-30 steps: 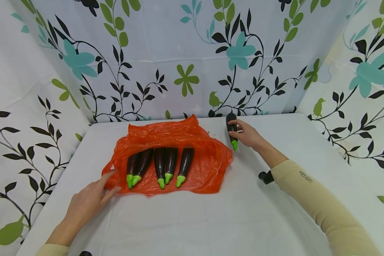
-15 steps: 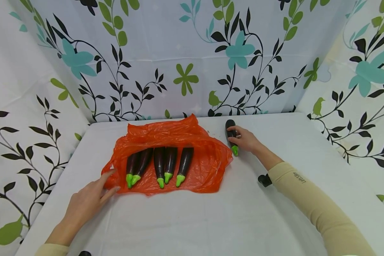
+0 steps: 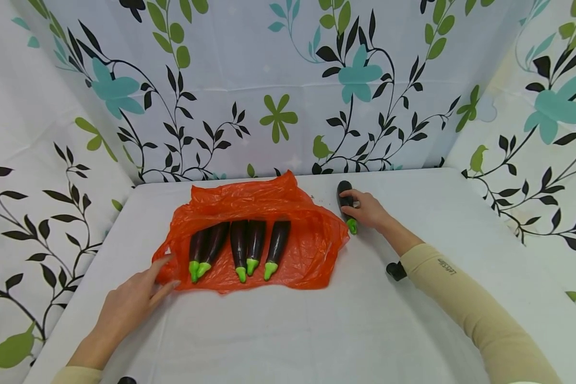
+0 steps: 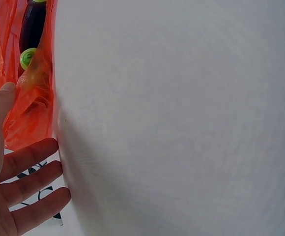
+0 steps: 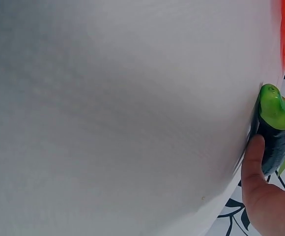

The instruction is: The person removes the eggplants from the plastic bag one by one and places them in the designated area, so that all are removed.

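Observation:
A red plastic bag (image 3: pixel 312 256) lies on the table, its mouth facing me. Inside it several dark purple eggplants (image 3: pixel 239 242) lie with their green stem ends toward me; their far ends are hidden under the bag's upper layer. My left hand (image 3: pixel 129 304) rests at the bag's left front corner. In the left wrist view its fingers (image 4: pixel 32 160) are spread and fairly straight, the thumb overlapping the red plastic. To the right of the bag, my right hand (image 3: pixel 369 209) holds one more eggplant (image 3: pixel 345 188) between thumb and fingers, its green stem end (image 5: pixel 275 108) toward me.
The white table (image 3: pixel 288 336) reaches back to a white curtain (image 3: pixel 240 53) printed with leaves and flowers. A black wrist-worn device (image 3: pixel 396 271) sits under the right wrist, and a dark rounded piece (image 3: pixel 127 380) shows at the bottom edge near the left sleeve.
My right hand has brought its eggplant slightly down and toward me, then stayed almost still over the last half second. The left hand, the bag and the eggplants inside have not visibly moved.

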